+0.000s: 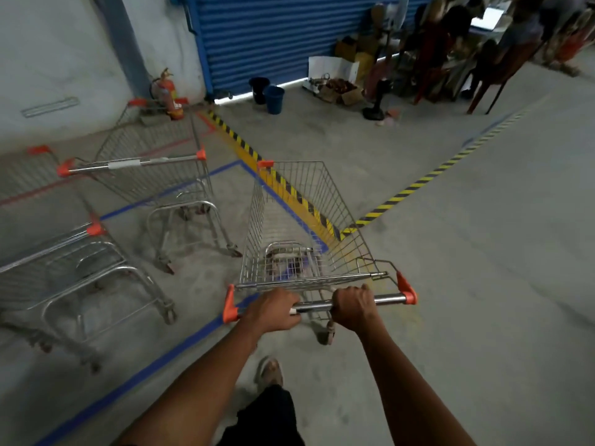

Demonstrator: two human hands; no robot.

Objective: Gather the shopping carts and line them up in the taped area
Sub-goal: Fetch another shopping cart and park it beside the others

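A wire shopping cart [335, 201] with orange corner caps stands in front of me, its basket over the blue tape line [138, 371] and the yellow-black tape. My left hand [273, 309] and my right hand [354, 305] both grip its metal handle bar [389, 298]. Inside the blue-taped area to the left stands a second cart [151, 169], facing the wall. A third cart [61, 268] sits at the far left, partly cut off by the frame edge.
Yellow-black hazard tape [244, 146] runs diagonally toward a blue roller shutter [277, 33]. A fire extinguisher [167, 94] stands by the wall, two dark buckets [269, 93] by the shutter. Boxes, chairs and clutter [428, 66] fill the back right. Bare concrete floor [483, 284] lies to the right.
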